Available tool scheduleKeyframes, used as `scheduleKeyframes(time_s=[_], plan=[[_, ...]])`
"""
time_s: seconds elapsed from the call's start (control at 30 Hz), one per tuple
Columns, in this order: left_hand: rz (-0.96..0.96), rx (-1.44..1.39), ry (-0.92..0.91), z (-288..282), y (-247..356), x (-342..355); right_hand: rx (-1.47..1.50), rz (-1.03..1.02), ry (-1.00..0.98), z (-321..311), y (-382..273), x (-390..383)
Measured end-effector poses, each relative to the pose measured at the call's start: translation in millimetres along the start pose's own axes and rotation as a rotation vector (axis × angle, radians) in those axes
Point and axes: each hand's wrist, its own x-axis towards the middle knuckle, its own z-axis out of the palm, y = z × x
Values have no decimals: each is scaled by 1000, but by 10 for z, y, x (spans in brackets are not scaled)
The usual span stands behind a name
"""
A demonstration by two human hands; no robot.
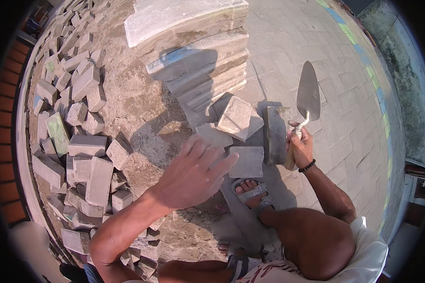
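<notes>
My left hand (pixel 190 175) hovers over the bare soil near the middle, its fingers spread and holding nothing. Just beyond its fingertips are a flat grey paving block (pixel 248 162) and a tilted paler block (pixel 235 116). In my right hand (pixel 302 148) a pointed trowel (pixel 309 90) is gripped by its handle, the blade pointing away from me and raised above the paving. Beside that hand, on its left, a thicker grey block (pixel 275 134) rests on the paved surface, partly in shadow.
A stack of large concrete slabs (pixel 189 28) stands at the far middle. Loose paving blocks (pixel 87 146) lie heaped along the left on sandy soil (pixel 115 80). Laid paving (pixel 349 141) covers the right, with a blue and green painted stripe (pixel 363 56). My sandalled foot (pixel 250 188) is close to the blocks.
</notes>
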Motion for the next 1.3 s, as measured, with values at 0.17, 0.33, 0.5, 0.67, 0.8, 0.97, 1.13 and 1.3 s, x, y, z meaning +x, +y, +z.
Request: scheduleKeyframes(time_s=[0.17, 0.33, 0.5, 0.67, 0.8, 0.97, 1.13, 1.3], plan=[[-244, -328, -128, 889, 310, -507, -225, -173, -213, 50, -265, -210], [-763, -1413, 259, 1415, 846, -696, -612, -334, -697, 713, -367, -778], [-949, -1924, 591, 1734, 911, -840, -750, -572, -1154, 1143, 131, -1245], [-1156, -1954, 647, 1733, 887, -1095, -866, -621, -773, 931, 29, -720], [-1214, -1805, 621, 1676, 941, -1145, -1328, -257, -77, 366, 329, -51], [-1218, -1720, 589, 1768, 918, -1205, -1221, 72, 48, 296, 671, 116], [-1187, -1755, 585, 1806, 906, -1298, -1065, 202, 114, 398, 499, 246], [-1131, -1801, 607, 2030, 854, -1373, -1128, 221, 136, 298, 487, 293]])
